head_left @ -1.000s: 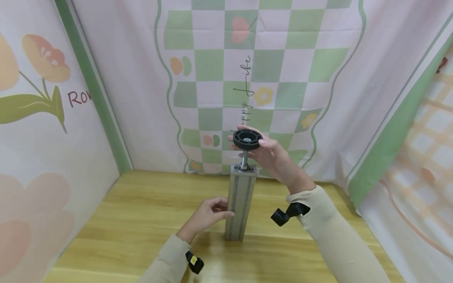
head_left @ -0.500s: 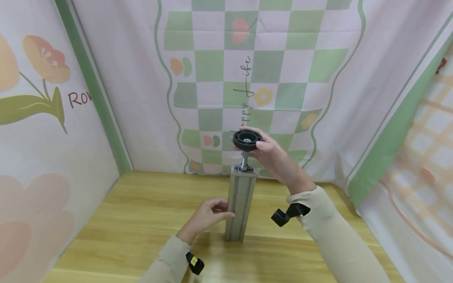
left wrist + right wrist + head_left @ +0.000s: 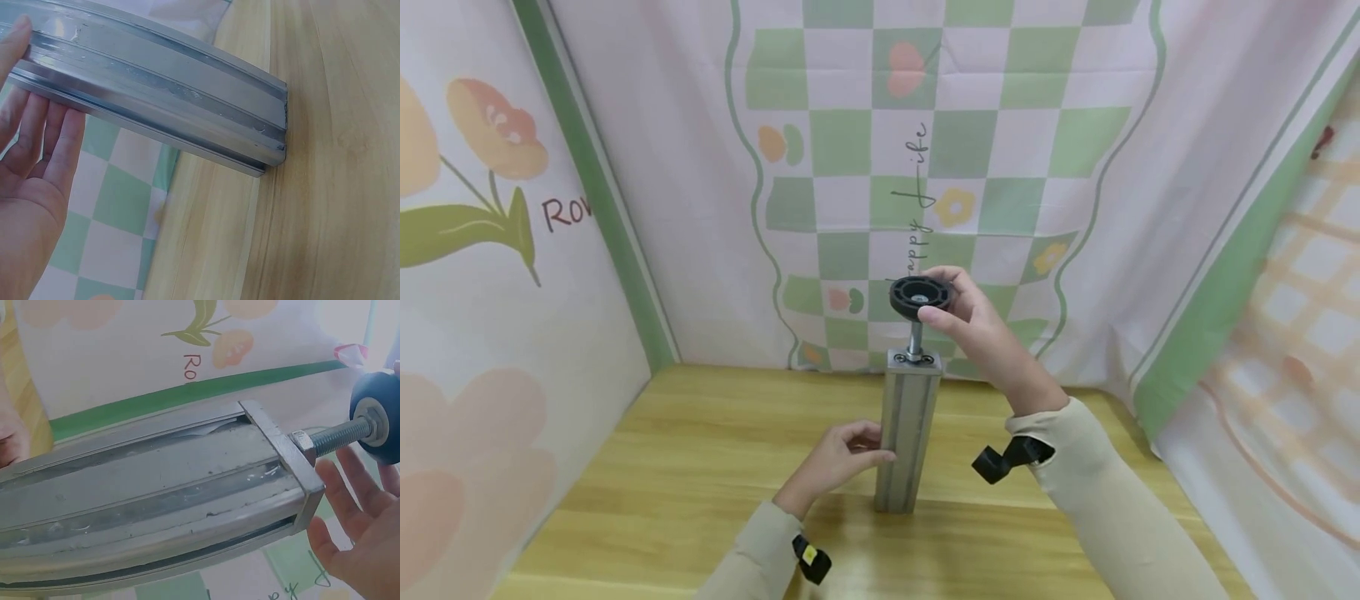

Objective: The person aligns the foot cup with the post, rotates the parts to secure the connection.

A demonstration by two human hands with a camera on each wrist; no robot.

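Observation:
An aluminium profile (image 3: 908,437) stands upright on the table. My left hand (image 3: 838,458) holds it low down from the left, thumb on the near face and fingers at the side and behind. Capping its top is an end plate (image 3: 284,459), out of which rises a threaded rod (image 3: 342,435) with a hex nut (image 3: 303,445) near the plate. The rod carries a black round levelling foot (image 3: 904,302), facing up. My right hand (image 3: 992,342) grips the foot's rim from the right, thumb in front and fingers behind; some fingertips are hidden.
The wooden table (image 3: 715,450) ends at a checkered curtain (image 3: 966,142) close behind the profile. Printed cloth walls stand on the left and right. Each wrist wears a small black camera mount.
My right hand's fingers and thumb have shifted round the levelling foot's rim, the thumb moving left and nearer. My left hand and the profile stay in place; the view shifts slightly.

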